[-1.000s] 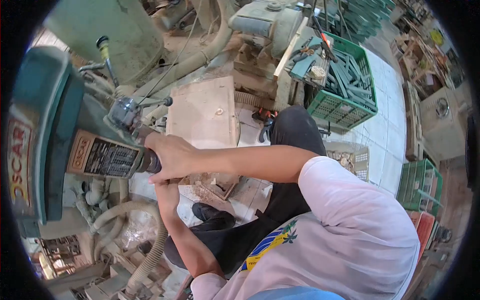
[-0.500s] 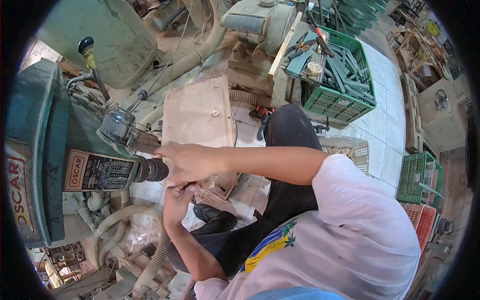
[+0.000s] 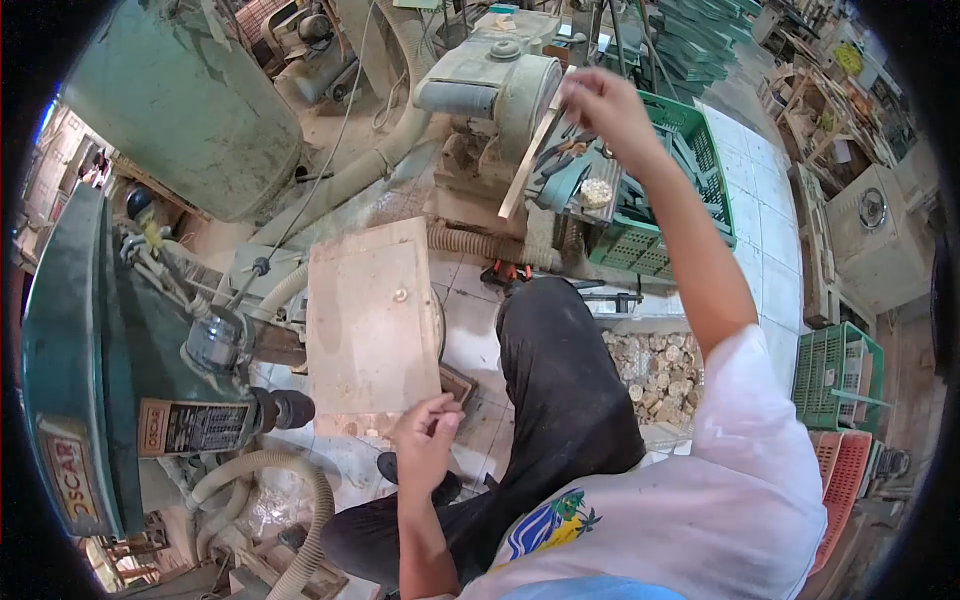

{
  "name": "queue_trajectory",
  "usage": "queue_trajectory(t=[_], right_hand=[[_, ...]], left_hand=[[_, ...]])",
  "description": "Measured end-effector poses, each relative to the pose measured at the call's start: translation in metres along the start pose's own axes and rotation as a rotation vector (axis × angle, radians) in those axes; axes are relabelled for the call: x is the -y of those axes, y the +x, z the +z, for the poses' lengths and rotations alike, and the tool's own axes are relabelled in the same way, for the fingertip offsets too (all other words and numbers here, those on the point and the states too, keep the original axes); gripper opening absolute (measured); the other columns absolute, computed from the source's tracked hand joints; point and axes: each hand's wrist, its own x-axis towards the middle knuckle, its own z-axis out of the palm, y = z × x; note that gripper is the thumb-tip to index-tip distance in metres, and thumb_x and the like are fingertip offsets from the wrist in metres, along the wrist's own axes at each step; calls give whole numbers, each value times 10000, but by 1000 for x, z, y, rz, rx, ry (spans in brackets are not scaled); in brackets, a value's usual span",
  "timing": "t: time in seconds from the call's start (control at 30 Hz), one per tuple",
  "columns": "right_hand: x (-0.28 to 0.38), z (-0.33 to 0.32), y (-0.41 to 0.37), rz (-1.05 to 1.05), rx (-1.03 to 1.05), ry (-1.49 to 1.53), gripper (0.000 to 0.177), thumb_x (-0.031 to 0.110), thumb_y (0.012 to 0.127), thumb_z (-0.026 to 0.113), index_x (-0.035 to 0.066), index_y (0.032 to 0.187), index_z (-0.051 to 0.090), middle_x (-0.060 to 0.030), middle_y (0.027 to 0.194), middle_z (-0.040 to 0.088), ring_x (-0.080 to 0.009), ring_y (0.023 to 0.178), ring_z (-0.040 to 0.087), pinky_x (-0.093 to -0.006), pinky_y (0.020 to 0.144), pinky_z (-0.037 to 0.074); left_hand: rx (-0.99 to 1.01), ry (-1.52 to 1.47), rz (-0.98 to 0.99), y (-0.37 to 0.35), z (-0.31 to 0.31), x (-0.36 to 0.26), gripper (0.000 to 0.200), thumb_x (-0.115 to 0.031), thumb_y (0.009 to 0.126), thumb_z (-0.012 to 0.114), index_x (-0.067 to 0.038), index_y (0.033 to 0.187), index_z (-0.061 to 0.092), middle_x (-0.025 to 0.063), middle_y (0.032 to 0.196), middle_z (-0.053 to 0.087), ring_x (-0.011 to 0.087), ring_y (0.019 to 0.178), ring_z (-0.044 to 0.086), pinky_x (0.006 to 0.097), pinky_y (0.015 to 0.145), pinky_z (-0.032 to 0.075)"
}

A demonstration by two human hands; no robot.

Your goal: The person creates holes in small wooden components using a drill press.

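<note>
My left hand (image 3: 424, 442) is over the near edge of the drill press's wooden table board (image 3: 365, 320), with thumb and fingers apart and nothing visible between them. Raised at the upper right, my right hand (image 3: 608, 112) has its fingers curled together; whatever they may hold is hidden. Below those fingers lies a thin wooden strip (image 3: 535, 150) beside a small stand with pliers (image 3: 565, 155) and a pale clustered lump (image 3: 597, 193). The drill chuck (image 3: 285, 408) points at the board's lower left, apart from both hands.
A green crate (image 3: 640, 250) with long strips stands behind the tool stand. Nearer my knee is a pale crate of small wooden pieces (image 3: 655, 375). A belt sander (image 3: 500, 90) stands at the back, a ribbed hose (image 3: 320, 500) at lower left.
My hands, earlier together at the drill chuck, have parted. The right swung up and right to the tool stand; the left drew back toward me. The view has shifted too.
</note>
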Motion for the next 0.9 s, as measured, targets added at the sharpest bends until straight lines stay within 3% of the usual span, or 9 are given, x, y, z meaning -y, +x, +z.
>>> queue_trajectory(t=[0.1,0.2,0.4,0.43,0.47,0.53,0.7,0.77,0.9], right_hand=[[-85,-35,98,20,-190,-534,381,335,901,681,19,1113,680,-167,1030,728,-327,967,699,-419,840,546],[-125,-33,133,133,-164,-829,383,330,865,691,41,1117,690,-209,1102,705,-402,1050,662,-466,913,529],[-123,-20,135,111,-20,-1126,245,225,827,644,102,1014,745,-179,1012,723,-407,955,677,-456,852,545],[-129,-27,143,-24,247,-1147,240,162,760,664,92,972,753,-187,962,721,-396,900,685,-454,792,549],[-125,-28,142,-21,256,-1149,240,162,760,664,92,972,753,-187,962,721,-396,900,685,-454,792,549],[-112,-30,137,-96,745,-1257,228,114,701,675,92,908,767,-192,882,715,-383,833,687,-450,732,544],[-121,-29,136,-491,811,-1087,141,79,684,669,67,795,754,-183,784,698,-379,741,664,-448,681,525],[-109,-25,141,-456,939,-1320,60,81,685,658,55,724,694,-165,764,673,-375,747,644,-464,663,503],[-120,-38,138,-668,921,-1301,54,62,707,636,46,708,585,-165,805,595,-383,810,598,-481,673,466]], left_hand=[[-27,231,-23,-6,12,15,259,-105,921,694,36,1137,664,108,994,693,150,899,656,277,814,526],[-60,149,-51,-5,16,12,255,-97,920,693,33,1137,666,103,994,693,146,894,651,277,806,526],[-20,271,-117,-1,14,15,297,-80,963,630,73,1215,587,147,1075,681,177,968,659,299,900,527],[-21,270,-125,0,15,15,297,-80,963,630,73,1215,587,147,1075,681,177,968,659,299,900,527],[-62,231,-128,1,17,15,274,-90,949,653,53,1180,622,120,1046,684,155,932,651,283,852,522],[-106,185,-148,2,19,16,251,-101,935,676,34,1146,657,92,1016,687,132,896,643,266,804,517],[-134,200,-149,9,22,12,245,-85,928,675,35,1141,660,92,1005,685,132,872,648,266,795,520],[-153,220,-132,8,23,11,236,-77,916,676,37,1122,668,100,994,685,141,855,655,269,775,531],[-151,358,-21,7,24,2,254,-102,909,679,26,1128,670,123,991,695,171,845,673,283,757,544]])
